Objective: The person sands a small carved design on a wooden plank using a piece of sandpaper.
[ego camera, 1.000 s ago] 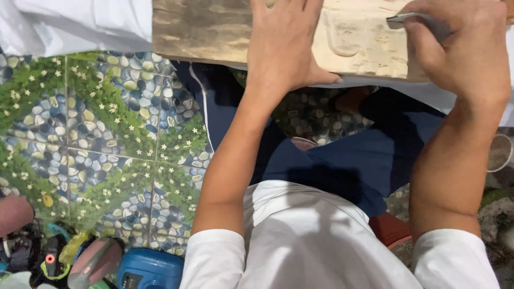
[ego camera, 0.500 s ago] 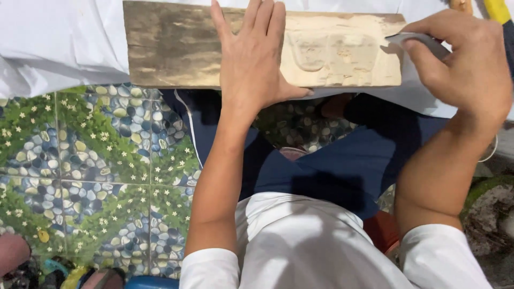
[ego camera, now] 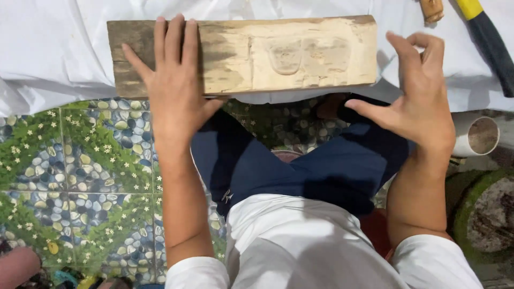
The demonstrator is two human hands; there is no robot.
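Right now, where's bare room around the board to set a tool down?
Free: white sheet left of the wooden board, and the strip between the board's right end and the black-handled tool. Crowded: left hand covers the board's left part; right hand hovers open at its right end.

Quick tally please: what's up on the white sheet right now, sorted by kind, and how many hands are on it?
Carved wooden plank: 1
Tool handles at the top right: 2, one wooden handle, one yellow-and-black handle
Hands: 2, left hand flat on the plank, right hand open and empty
Total: 5
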